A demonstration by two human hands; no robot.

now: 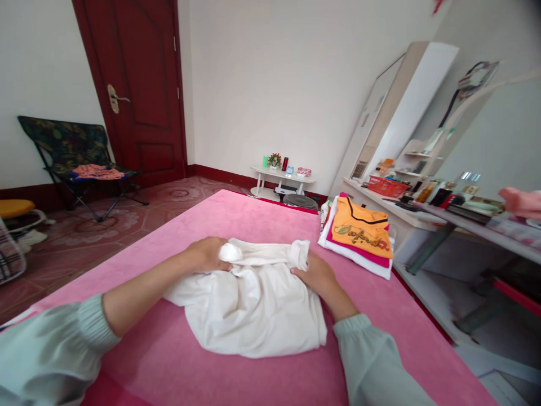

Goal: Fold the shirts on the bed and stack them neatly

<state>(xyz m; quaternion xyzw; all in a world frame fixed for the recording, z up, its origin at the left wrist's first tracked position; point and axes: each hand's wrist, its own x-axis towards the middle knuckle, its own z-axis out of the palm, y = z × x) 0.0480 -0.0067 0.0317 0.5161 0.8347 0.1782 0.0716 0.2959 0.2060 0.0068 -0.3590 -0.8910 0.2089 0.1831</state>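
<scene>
The left hand (pixel 208 254) is closed around a bunched corner of a white garment (pixel 253 307), and the right hand (pixel 315 275) is curled into the gathered cloth at the opposite corner; both are held at the garment's far edge, well apart. Pale green sleeves (pixel 372 355) are seen on both forearms. The garment is spread on a pink bed cover (pixel 177 366), in the middle of it and just in front of the person. Its rumpled far edge is stretched crosswise, left to right, between the hands, while the looser body is laid back toward the person, so the long axis is run across the bed. Near the right hand, a stack of folded clothes (pixel 359 237) is set at the bed's right edge, an orange top uppermost. Beyond the bed, a small white table (pixel 282 176) is placed against the far wall, and a folding chair (pixel 71 155) is stood beside a dark red door (pixel 139 84) on the left.
</scene>
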